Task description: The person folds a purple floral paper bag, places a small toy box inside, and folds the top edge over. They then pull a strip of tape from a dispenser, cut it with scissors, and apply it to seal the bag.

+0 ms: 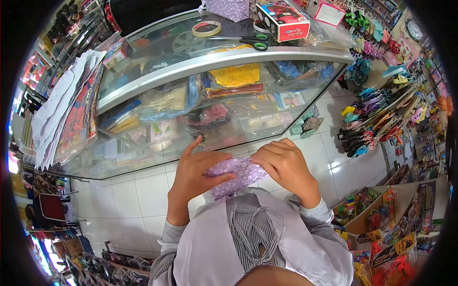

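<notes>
A purple sheet with small white flowers (pixel 245 171), looking like wrapping paper, is held up in front of my body, over the floor and just short of the glass counter. My left hand (pixel 198 171) grips its left side between thumb and fingers, with one finger raised clear. At the upper right edge, my right hand (pixel 286 164) pinches it with the fingers curled in. The lower part sits close to my clothing, and whether anything is inside it cannot be seen.
On the glass display counter (pixel 219 59) lie a tape roll (pixel 206 28), scissors (pixel 257 43), a red-and-white box (pixel 285 21) and a purple flowered package (pixel 229 8). Paper sheets (pixel 67 105) hang over its left end. Racks of hanging goods (pixel 377 114) stand at right.
</notes>
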`<act>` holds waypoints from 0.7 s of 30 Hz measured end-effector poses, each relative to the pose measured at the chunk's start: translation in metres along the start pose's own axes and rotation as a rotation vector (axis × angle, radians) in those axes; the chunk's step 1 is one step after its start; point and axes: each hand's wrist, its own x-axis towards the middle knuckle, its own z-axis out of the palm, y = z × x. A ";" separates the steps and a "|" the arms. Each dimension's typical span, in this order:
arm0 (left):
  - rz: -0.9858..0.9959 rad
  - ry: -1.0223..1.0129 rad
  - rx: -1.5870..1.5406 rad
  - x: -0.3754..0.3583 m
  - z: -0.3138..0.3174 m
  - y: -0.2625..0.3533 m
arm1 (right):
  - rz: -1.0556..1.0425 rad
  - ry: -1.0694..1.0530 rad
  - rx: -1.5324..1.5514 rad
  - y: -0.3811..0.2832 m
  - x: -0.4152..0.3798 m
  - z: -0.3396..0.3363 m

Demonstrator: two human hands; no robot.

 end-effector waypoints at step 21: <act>-0.102 0.093 -0.252 0.003 0.005 -0.009 | -0.056 0.039 0.004 -0.010 0.015 0.011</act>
